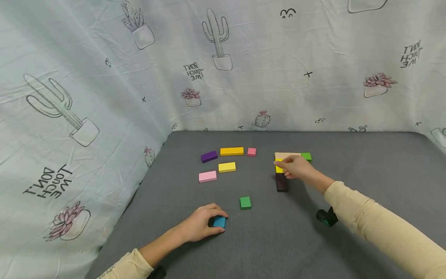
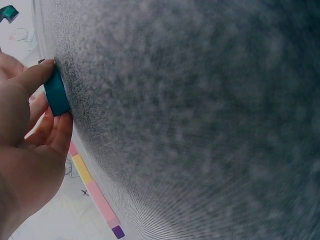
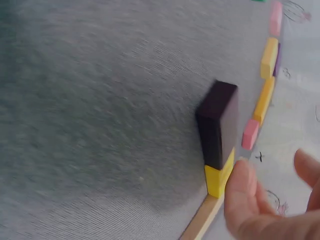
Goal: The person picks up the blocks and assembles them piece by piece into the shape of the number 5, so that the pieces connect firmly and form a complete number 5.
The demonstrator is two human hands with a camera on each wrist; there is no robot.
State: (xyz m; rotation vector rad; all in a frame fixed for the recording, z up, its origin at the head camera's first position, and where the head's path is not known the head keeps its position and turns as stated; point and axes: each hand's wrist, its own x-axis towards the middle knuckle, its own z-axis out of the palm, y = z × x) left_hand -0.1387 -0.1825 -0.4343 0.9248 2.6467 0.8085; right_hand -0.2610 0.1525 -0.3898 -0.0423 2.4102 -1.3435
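Observation:
My left hand (image 1: 203, 224) pinches a blue block (image 1: 219, 222) between thumb and fingers, low over the grey table. The left wrist view shows the same block, teal-looking (image 2: 57, 95), held at its two ends. Over on the right, my right hand (image 1: 296, 167) hovers at a yellow block (image 1: 279, 166), thumb and fingers apart in the right wrist view and gripping nothing visible. That yellow block stands in line between a dark brown block (image 1: 281, 182) and a beige block (image 1: 287, 155). A bright green block (image 1: 306, 157) touches the beige one's right end.
Left of that row lie a purple block (image 1: 209, 156), an orange block (image 1: 231, 151), a small pinkish-red block (image 1: 251, 152), a pale yellow block (image 1: 227, 167) and a pink block (image 1: 207, 176). A green block (image 1: 245, 203) sits between the hands. Patterned cloth (image 1: 244, 77) hangs behind the table.

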